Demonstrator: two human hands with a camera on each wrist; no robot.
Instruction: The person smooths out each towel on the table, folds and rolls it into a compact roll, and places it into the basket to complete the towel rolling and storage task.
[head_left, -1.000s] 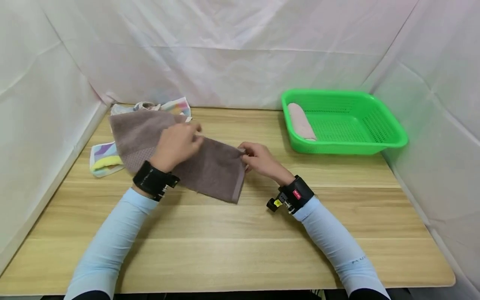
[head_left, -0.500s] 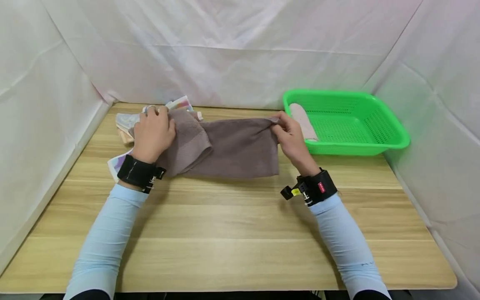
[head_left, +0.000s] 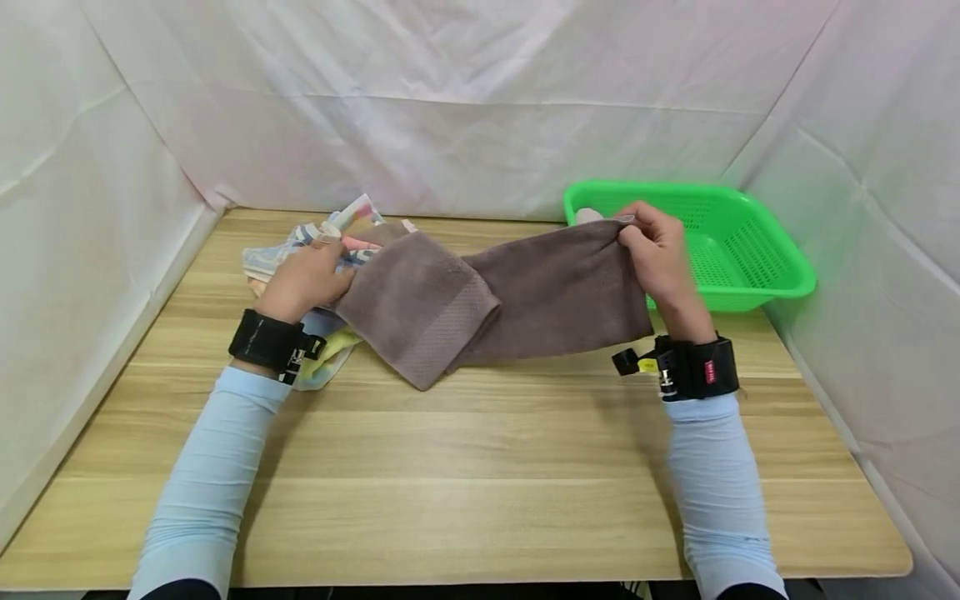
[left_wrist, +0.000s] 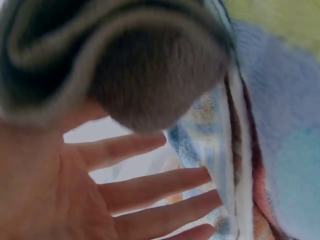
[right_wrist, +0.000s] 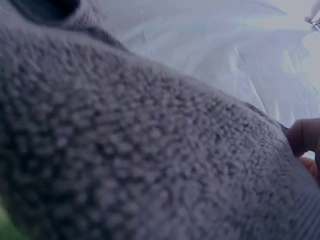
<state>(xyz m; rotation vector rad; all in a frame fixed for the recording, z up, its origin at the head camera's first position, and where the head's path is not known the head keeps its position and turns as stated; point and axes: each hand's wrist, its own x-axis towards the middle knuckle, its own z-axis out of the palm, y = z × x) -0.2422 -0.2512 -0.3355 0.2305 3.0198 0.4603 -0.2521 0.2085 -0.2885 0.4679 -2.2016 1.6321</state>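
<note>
A brown towel (head_left: 555,292) stretches across the middle of the head view, with a folded-over flap at its left part. My right hand (head_left: 660,254) pinches its upper right corner, held up in front of the green basket. In the right wrist view the towel's looped pile (right_wrist: 150,145) fills most of the picture, with fingertips at its right edge. My left hand (head_left: 307,279) is at the towel's left end, over a heap of patterned towels (head_left: 273,257). The left wrist view shows its fingers (left_wrist: 155,190) straight and spread against the striped cloth, below a brown fold.
A green plastic basket (head_left: 772,283) stands at the back right of the wooden table (head_left: 480,500). Inside it a pale rolled towel (head_left: 588,215) is mostly hidden behind the brown towel. White sheeting (head_left: 480,50) hangs at the back and both sides.
My right hand has moved right and up, drawing the brown towel's corner toward the basket. My left hand has shifted from the towel's middle to the patterned heap, which has moved slightly right.
</note>
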